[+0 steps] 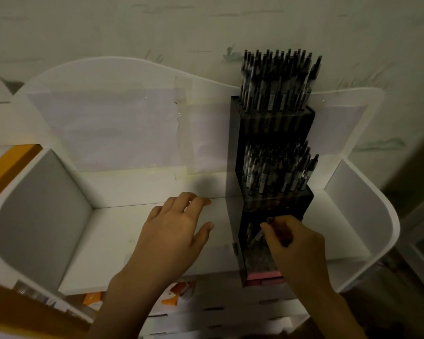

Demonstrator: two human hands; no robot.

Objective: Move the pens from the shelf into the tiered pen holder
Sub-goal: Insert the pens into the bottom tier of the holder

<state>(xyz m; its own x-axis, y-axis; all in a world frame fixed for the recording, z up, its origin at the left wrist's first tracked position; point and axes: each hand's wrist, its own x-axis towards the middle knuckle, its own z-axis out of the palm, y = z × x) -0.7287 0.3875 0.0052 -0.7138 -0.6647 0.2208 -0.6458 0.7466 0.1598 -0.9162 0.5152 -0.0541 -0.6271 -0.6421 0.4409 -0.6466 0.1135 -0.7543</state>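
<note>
A black tiered pen holder (233,148) stands on the white shelf (113,231), right of centre. Its top tier is packed with several dark pens (277,79), and the middle tier holds several more pens (274,172). My right hand (299,250) is over the lowest, front tier with its fingers curled round a pen whose tip points down into that compartment; a few pens lie inside it. My left hand (171,231) hovers over the shelf floor left of the holder, fingers spread and holding nothing.
The shelf has white side walls (353,192) and a curved back panel against the wall. An orange board (8,167) stands at the far left. Below the shelf's front edge lie orange-and-white items (179,292). A pink strip (263,275) shows at the holder's base.
</note>
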